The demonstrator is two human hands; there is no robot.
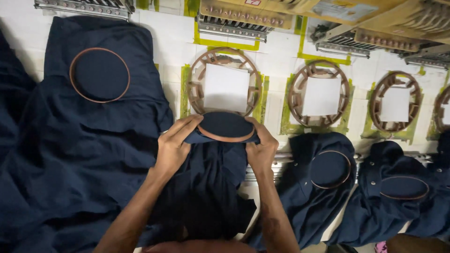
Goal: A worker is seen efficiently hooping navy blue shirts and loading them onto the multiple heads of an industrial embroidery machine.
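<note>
Broadly, a white machine bed [173, 33] with yellow-green tape marks spans the view. Dark navy garments cover its left side, the largest one [84, 154] carrying a brown hoop [100, 75] already seated. Four round brown frame holders sit in a row; the nearest holder [224, 82] has a white backing sheet [226, 87] lying on it. Two more hooped garments [328, 187] hang at the right.

Left hand [172, 149] and right hand [261, 149] are apart, each clamped on one side of a hooped navy garment [211, 187]. Its hoop [226, 126] is held tilted, just at the near edge of the holder, not yet seated.

Risk, as judged: loose cloth hanging below could bunch under the hoop, or the backing sheet could shift if brushed, leaving the hoop sitting crooked.
</note>
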